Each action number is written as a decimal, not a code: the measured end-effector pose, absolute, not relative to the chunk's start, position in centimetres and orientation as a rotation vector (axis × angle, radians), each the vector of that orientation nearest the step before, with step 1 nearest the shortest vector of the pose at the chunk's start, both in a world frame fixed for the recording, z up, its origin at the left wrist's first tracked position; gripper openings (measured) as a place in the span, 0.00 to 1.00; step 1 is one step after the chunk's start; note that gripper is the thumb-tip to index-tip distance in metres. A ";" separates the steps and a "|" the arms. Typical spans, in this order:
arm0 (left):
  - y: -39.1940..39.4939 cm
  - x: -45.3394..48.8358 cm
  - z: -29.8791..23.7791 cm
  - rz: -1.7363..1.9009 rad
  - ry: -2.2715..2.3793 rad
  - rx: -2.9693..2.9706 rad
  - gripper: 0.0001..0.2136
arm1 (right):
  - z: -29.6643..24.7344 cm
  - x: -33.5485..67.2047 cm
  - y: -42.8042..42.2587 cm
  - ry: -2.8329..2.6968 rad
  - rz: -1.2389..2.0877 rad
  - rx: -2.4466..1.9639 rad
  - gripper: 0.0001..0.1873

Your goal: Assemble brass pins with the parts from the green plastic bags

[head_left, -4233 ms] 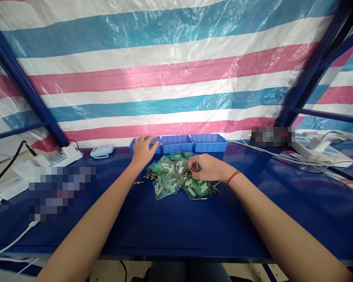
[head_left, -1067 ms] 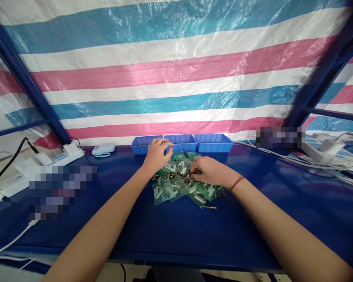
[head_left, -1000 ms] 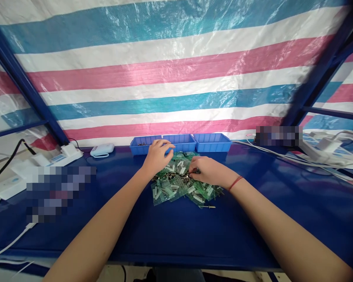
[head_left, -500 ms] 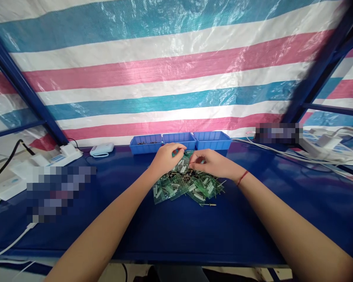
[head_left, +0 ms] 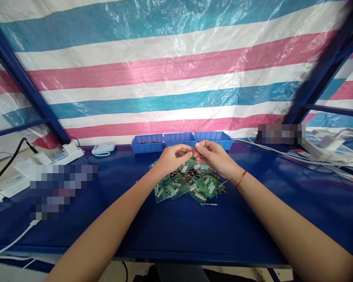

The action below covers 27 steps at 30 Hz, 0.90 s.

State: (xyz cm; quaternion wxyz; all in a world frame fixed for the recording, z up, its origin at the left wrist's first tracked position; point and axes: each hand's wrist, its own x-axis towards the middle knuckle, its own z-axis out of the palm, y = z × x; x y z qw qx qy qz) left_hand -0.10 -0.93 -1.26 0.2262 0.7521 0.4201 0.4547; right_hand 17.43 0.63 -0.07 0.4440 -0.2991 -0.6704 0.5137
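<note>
Raised left hand (head_left: 172,158) and right hand (head_left: 214,158) off the pile of green bags (head_left: 188,182) since the earlier pictures; brought the fingertips together just above it. Closed thumb and forefinger of each hand on a small thin part (head_left: 193,150), too small to identify. Judged sound practice: kept the pinch light and the part low, directly over the pile beneath the fingers, to lose nothing on a slip. Noted one loose pin (head_left: 210,204) nearer the body than the fingers. Noted three blue bins (head_left: 179,139) just beyond the fingertips and a white device (head_left: 103,149) well to their left. Worked over a dark blue table (head_left: 194,231), backed by a striped tarp (head_left: 164,70) on a blue frame (head_left: 32,90).
</note>
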 end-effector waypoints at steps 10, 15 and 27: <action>-1.3 -0.1 -0.7 1.329 1.211 2.154 0.05 | -0.3 17.0 0.3 -1.725 1.130 -0.826 0.17; -1.4 -0.2 -0.8 1.321 1.301 2.136 0.09 | -0.2 17.3 0.2 -1.789 0.735 -0.899 0.15; 0.3 -1.4 -0.6 1.262 1.355 2.134 0.11 | 1.1 17.7 -0.4 -2.285 0.096 -0.799 0.10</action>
